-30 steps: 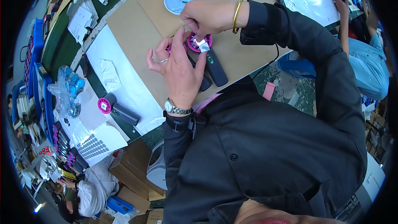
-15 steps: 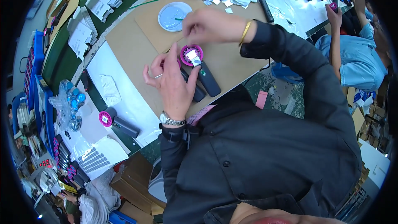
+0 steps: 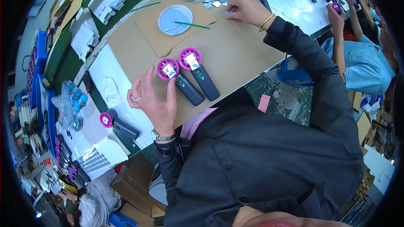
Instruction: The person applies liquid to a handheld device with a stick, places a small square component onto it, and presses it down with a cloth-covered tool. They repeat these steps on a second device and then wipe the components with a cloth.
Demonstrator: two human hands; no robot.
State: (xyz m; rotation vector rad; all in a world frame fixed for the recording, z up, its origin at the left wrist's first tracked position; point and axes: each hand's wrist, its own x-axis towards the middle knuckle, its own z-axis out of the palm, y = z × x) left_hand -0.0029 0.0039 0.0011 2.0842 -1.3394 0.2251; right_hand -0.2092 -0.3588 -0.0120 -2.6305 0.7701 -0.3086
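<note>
Just beside left hand (image 3: 155, 104), thumb side: nearer pink-headed device (image 3: 182, 84).

One dark-grey, pink-headed plastic fan (image 3: 182, 82) lay left of its matching twin (image 3: 200, 75) on the flat brown board (image 3: 240, 54). Behind them, a round white plastic dish (image 3: 163, 20) stood on a torn tan cardboard piece (image 3: 155, 44), a thin green stick (image 3: 191, 25) across the dish's rim.

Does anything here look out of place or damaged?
A pink rectangular piece lies on the green floor near pale scraps, perhaps dropped. Also, the cardboard sheet under the white dish has a ragged edge, as though torn.
</note>
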